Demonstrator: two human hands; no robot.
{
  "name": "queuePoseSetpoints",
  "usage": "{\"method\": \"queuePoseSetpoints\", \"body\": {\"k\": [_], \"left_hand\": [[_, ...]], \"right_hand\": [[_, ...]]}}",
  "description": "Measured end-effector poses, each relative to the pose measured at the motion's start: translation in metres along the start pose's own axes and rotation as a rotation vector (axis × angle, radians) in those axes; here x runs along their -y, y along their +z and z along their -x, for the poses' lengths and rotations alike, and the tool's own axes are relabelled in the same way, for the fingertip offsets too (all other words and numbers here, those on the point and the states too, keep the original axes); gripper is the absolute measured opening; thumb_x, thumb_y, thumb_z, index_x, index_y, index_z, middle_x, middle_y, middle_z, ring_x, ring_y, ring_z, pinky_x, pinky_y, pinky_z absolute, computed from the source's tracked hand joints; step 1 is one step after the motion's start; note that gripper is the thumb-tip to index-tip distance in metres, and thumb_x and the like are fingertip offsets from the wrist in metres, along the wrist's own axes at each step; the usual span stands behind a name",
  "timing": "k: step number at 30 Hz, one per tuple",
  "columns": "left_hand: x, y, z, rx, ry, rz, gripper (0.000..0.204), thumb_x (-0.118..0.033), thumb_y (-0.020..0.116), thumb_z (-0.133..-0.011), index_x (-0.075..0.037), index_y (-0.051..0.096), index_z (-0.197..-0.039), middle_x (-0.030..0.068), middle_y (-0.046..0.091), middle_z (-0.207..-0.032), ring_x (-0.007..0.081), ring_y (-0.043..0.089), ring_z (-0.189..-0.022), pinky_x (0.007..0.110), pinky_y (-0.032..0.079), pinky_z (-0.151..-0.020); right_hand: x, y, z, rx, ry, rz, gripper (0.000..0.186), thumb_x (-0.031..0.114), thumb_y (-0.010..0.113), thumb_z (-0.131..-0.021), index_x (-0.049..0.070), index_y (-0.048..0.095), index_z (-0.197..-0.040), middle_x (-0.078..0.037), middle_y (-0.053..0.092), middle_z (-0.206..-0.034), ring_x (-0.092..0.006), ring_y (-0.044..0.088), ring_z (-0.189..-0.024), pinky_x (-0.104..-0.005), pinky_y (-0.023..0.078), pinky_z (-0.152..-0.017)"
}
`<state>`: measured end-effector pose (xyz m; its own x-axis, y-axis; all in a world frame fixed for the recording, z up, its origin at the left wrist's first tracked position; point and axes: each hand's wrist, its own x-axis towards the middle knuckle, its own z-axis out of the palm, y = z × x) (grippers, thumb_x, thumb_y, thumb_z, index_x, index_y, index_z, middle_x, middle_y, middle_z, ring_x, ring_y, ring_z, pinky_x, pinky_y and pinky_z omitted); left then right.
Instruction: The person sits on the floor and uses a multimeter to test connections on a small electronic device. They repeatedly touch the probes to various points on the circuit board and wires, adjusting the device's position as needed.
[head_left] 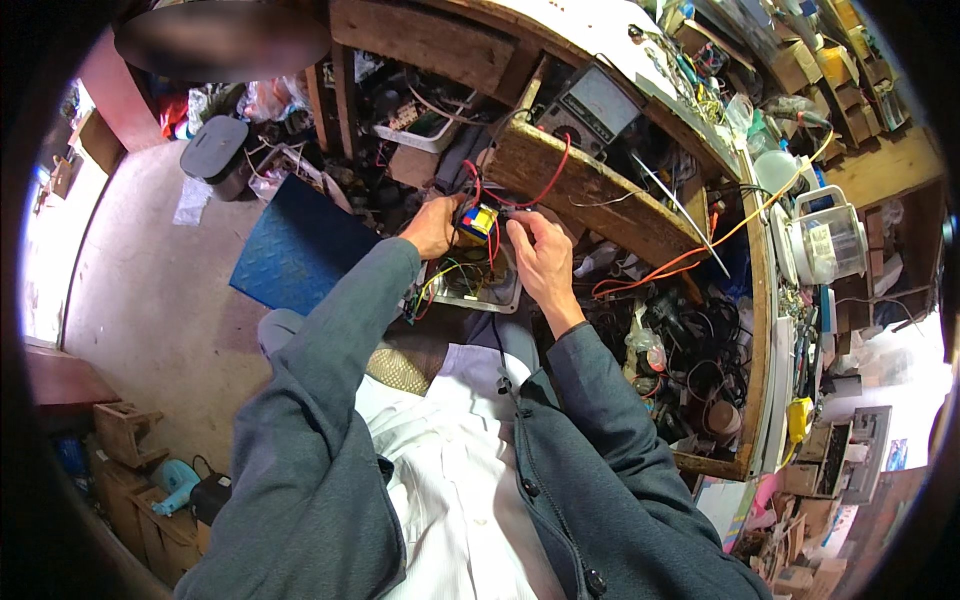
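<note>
**Part held up between both hands, leads running to the meter**

The left hand closes around a small yellow-and-blue part, lifting it off the lap, seemingly to steady it. The right hand pinches thin wires beside it, fingers curled; what it grips exactly I cannot tell. Red leads loop over the plank to the meter, which faces the person, readable.
</note>
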<state>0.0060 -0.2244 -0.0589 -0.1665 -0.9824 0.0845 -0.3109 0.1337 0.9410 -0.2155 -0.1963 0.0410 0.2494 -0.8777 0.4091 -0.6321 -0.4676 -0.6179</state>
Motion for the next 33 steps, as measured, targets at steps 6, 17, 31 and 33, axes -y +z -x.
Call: {"method": "queuePoseSetpoints", "body": {"k": [6,17,31,33], "left_hand": [[-0.047,-0.012,0.007,0.06,-0.107,-0.164,0.063,-0.019,0.089,-0.081,0.001,0.067,-0.136,0.0298,0.076,-0.111,0.038,0.076,-0.109,0.045,0.056,-0.094],[-0.017,-0.022,0.001,-0.106,-0.146,0.18,0.044,-0.003,0.067,-0.09,-0.005,0.072,-0.134,0.0182,0.079,-0.118,0.0256,0.074,-0.113,0.037,0.054,-0.101],[-0.044,-0.012,0.014,-0.077,-0.372,0.573,0.019,-0.024,0.074,-0.102,-0.009,0.071,-0.113,-0.0034,0.062,-0.074,0.0062,0.054,-0.053,0.024,0.04,-0.046],[-0.047,-0.014,0.017,-0.066,-0.41,0.575,0.02,-0.024,0.073,-0.103,-0.009,0.07,-0.116,-0.0021,0.064,-0.075,0.0068,0.055,-0.052,0.024,0.04,-0.044]], "right_hand": [[-0.004,0.013,-0.014,0.135,0.138,-0.068,0.028,0.027,0.075,-0.097,0.003,0.078,-0.112,-0.017,0.078,-0.083,-0.0297,0.076,-0.075,-0.04,0.057,-0.071],[-0.008,0.014,-0.033,0.163,0.124,-0.028,0.021,0.022,0.075,-0.095,0.005,0.08,-0.106,-0.015,0.077,-0.083,-0.0285,0.076,-0.076,-0.04,0.057,-0.072],[0.001,0.025,-0.031,0.055,-0.027,-0.078,0.011,0.012,0.079,-0.089,0.005,0.078,-0.097,-0.013,0.073,-0.085,-0.0275,0.072,-0.077,-0.0384,0.056,-0.071],[0.004,0.028,-0.03,0.052,-0.047,-0.055,0.009,0.01,0.078,-0.089,0.005,0.076,-0.094,-0.013,0.072,-0.085,-0.0282,0.071,-0.076,-0.0393,0.055,-0.071]]}}
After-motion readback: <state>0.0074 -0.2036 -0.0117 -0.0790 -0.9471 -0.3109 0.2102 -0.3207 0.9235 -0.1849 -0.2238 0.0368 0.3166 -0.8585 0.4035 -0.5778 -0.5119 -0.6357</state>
